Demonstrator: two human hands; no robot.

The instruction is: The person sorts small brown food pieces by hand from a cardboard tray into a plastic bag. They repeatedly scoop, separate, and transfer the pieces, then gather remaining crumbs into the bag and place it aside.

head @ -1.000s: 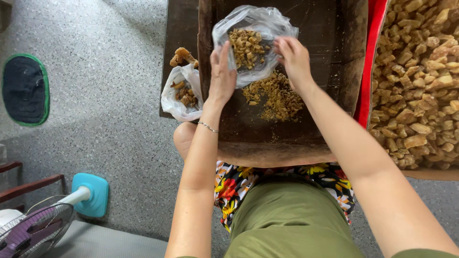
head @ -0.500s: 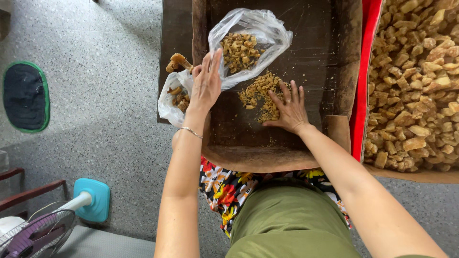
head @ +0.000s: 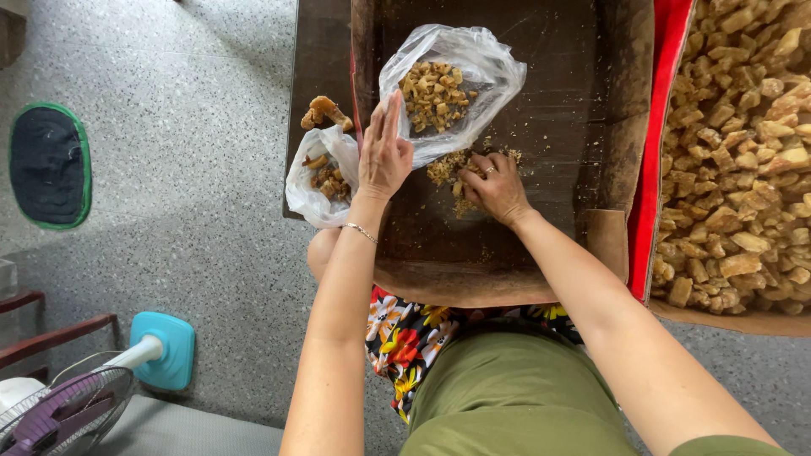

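Clear plastic bag [head: 473,67] of tan crumbled pieces lying open in a dark cardboard box [head: 608,110]; left hand [head: 384,156], fingers extended flat, holds the bag's mouth edge. Right hand [head: 494,186], fingers curled, gathers the loose crumb pile [head: 446,167] just beside the bag. A second small bag [head: 321,177] of pieces lies left of the box; a large tray [head: 743,169] of chunks stands right.

hands [head: 384,160] at perhaps half-filled bag [head: 448,89]
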